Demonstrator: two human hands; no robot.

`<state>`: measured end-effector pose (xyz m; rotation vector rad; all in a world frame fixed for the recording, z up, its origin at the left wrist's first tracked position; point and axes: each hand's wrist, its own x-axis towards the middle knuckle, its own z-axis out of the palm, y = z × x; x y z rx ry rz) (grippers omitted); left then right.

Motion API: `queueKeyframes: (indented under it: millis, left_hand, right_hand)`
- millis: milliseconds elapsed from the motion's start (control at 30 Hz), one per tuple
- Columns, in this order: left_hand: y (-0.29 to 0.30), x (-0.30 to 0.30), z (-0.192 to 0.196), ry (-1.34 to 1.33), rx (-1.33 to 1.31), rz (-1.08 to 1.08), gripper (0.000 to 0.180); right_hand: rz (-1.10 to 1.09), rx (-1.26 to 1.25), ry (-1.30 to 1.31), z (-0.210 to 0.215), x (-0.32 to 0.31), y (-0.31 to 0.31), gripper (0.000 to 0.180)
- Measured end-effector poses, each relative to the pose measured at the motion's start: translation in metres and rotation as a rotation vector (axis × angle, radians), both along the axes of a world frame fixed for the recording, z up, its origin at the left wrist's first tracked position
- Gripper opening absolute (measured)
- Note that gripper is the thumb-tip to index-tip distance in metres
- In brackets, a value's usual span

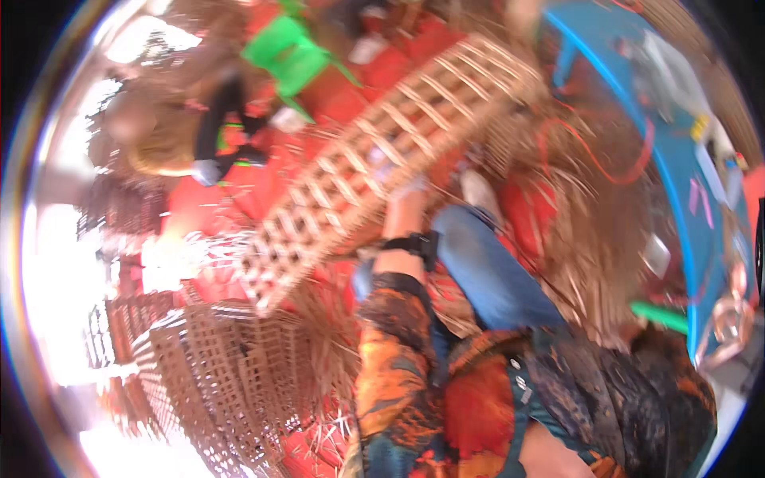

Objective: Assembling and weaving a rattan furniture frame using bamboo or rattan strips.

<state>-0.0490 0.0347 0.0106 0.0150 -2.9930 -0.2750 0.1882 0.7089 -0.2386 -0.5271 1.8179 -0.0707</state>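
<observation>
The picture is blurred by motion. My left hand (405, 197) reaches up and grips the lower edge of a long woven cane lattice panel (382, 151), which slants from lower left to upper right. A black watch band sits on that wrist, above an orange patterned sleeve. My knee in blue jeans (486, 271) is just right of the arm. My right hand does not show.
Another person (179, 135) in a black sleeve sits at the upper left on the red floor mat (215, 199). More woven lattice pieces (223, 366) lie at the lower left, and loose cane strands (590, 207) are piled at the right. A green plastic stool (291, 52) stands behind, a blue table (677, 167) at right.
</observation>
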Motion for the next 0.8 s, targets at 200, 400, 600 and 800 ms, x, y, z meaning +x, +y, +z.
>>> queueKeyframes:
  millis: [200, 400, 600, 800]
  left_hand:
    - [-0.012, 0.028, -0.020, -0.366, 0.193, 0.029, 0.025]
    - [-0.016, 0.022, -0.014, -0.382, 0.176, 0.061, 0.026]
    - [-0.031, 0.024, -0.022, -0.388, 0.182, 0.115, 0.027]
    - [-0.021, 0.012, -0.021, -0.370, 0.218, 0.124, 0.029]
  right_hand:
    - [0.189, 0.079, 0.339, 0.090, -0.154, -0.202, 0.041]
    - [0.044, -0.882, 0.905, 0.249, -0.300, -0.416, 0.019]
    - [-0.168, -1.168, 0.181, 0.435, -0.306, -0.422, 0.020]
    - [-0.017, -2.067, 0.013, 0.520, -0.310, -0.288, 0.052]
